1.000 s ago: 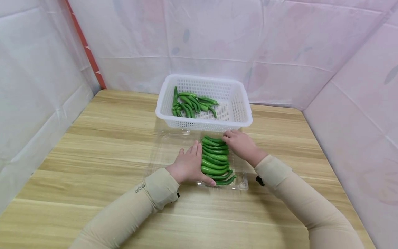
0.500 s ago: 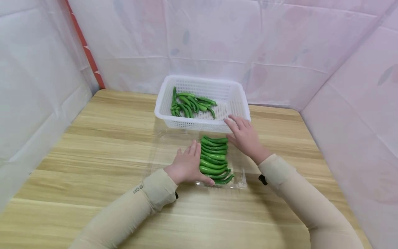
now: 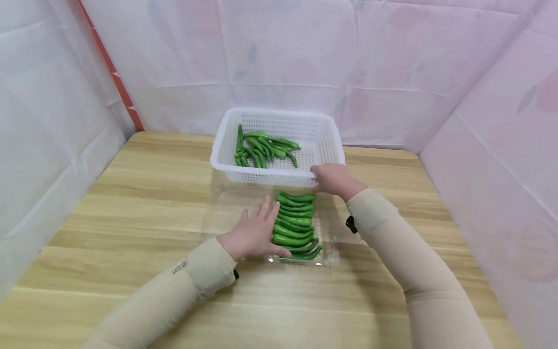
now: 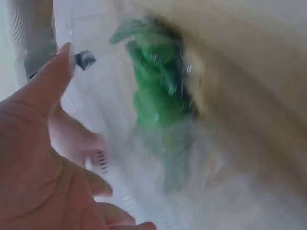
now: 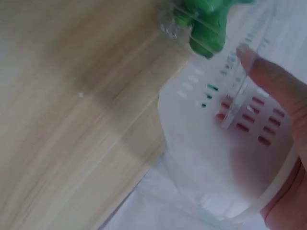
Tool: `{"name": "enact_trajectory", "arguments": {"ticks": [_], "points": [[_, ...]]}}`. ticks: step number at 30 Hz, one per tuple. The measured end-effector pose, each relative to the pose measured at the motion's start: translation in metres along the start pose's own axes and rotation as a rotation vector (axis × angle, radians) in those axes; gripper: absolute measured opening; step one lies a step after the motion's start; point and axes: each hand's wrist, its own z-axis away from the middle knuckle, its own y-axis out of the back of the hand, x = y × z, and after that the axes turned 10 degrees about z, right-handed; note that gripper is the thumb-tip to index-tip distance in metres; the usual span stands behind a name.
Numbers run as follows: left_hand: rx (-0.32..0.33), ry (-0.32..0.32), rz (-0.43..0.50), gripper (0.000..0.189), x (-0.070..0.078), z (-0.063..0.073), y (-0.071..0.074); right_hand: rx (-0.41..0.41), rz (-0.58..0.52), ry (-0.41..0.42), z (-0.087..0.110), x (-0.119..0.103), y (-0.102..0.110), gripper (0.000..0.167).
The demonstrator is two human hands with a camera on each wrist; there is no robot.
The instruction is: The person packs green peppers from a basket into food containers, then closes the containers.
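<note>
My right hand (image 3: 335, 179) grips the near right rim of the white plastic basket (image 3: 266, 173). In the right wrist view its thumb (image 5: 276, 79) lies along the outside wall, and the other fingers show through the slots from inside. Several green chili peppers (image 3: 263, 149) lie in a heap at the basket's left. Before the basket stands an opened clear plastic clamshell box (image 3: 331, 258), with a column of green chili peppers (image 3: 294, 219) laid side by side in its right half. My left hand (image 3: 248, 235) lies with spread fingers along the peppers' left ends, thumb near the front.
The wooden table (image 3: 131, 194) bears everything. A pale patterned cloth (image 3: 287, 48) hangs behind it and at both sides. The box's left half (image 3: 231, 203) lies flat, left of the peppers.
My right hand has left the topmost pepper in the box, opened and moved up to take hold of the basket's rim. My left hand has stayed beside the row. The head view has shifted slightly.
</note>
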Motion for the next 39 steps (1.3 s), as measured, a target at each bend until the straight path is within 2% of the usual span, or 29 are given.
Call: {"name": "enact_trajectory", "arguments": {"ticks": [2, 4, 7, 9, 12, 16, 18, 20, 23, 25, 27, 29, 32, 33, 35, 36, 37, 39], "points": [[-0.004, -0.036, -0.026, 0.115, -0.003, 0.003, 0.010, -0.035, -0.013, 0.009, -0.004, 0.001, 0.002, 0.031], [0.004, -0.072, -0.048, 0.107, -0.006, 0.004, 0.027, -0.064, -0.025, 0.009, -0.007, 0.002, 0.003, 0.029], [0.089, -0.115, -0.042, 0.089, -0.014, 0.003, 0.061, -0.091, -0.038, 0.009, -0.009, 0.003, 0.004, 0.025], [0.161, -0.105, -0.019, 0.074, -0.021, -0.001, 0.085, -0.103, -0.045, 0.014, -0.011, 0.002, 0.003, 0.021], [0.267, -0.068, 0.029, 0.051, -0.033, -0.014, 0.115, -0.107, -0.032, 0.021, -0.011, 0.003, 0.003, 0.018], [0.307, 0.022, 0.034, 0.033, -0.056, -0.041, 0.138, -0.093, -0.026, 0.039, -0.012, 0.002, 0.000, 0.017], [0.268, 0.066, 0.014, 0.030, -0.067, -0.055, 0.142, -0.087, -0.024, 0.044, -0.012, 0.002, -0.001, 0.018], [0.202, 0.094, -0.022, 0.029, -0.077, -0.070, 0.140, -0.090, -0.024, 0.042, -0.012, 0.002, -0.002, 0.019], [0.092, 0.137, -0.065, 0.027, -0.085, -0.090, 0.135, -0.098, -0.013, 0.034, -0.012, 0.002, -0.002, 0.020], [0.042, 0.172, -0.098, 0.027, -0.088, -0.101, 0.132, -0.099, -0.006, 0.026, -0.011, 0.001, -0.001, 0.021], [0.000, 0.231, -0.080, 0.027, -0.089, -0.108, 0.129, -0.098, 0.008, 0.018, -0.010, 0.000, 0.000, 0.023], [-0.032, 0.328, -0.016, 0.029, -0.089, -0.114, 0.126, -0.099, 0.022, 0.011, -0.010, -0.003, 0.001, 0.026], [-0.095, 0.403, 0.030, 0.032, -0.092, -0.120, 0.124, -0.108, 0.039, 0.001, -0.011, -0.007, 0.002, 0.031], [-0.115, 0.385, 0.027, 0.033, -0.103, -0.129, 0.121, -0.112, 0.038, -0.005, -0.011, -0.008, 0.003, 0.031], [-0.157, 0.367, 0.008, 0.037, -0.104, -0.130, 0.120, -0.119, 0.037, -0.019, -0.012, -0.010, 0.003, 0.030], [-0.179, 0.335, -0.025, 0.039, -0.105, -0.131, 0.120, -0.122, 0.036, -0.025, -0.012, -0.011, 0.003, 0.029], [-0.186, 0.328, -0.011, 0.042, -0.105, -0.129, 0.120, -0.124, 0.032, -0.031, -0.012, -0.011, 0.003, 0.028], [-0.226, 0.274, -0.047, 0.045, -0.106, -0.129, 0.121, -0.129, 0.029, -0.041, -0.012, -0.012, 0.004, 0.028]]}}
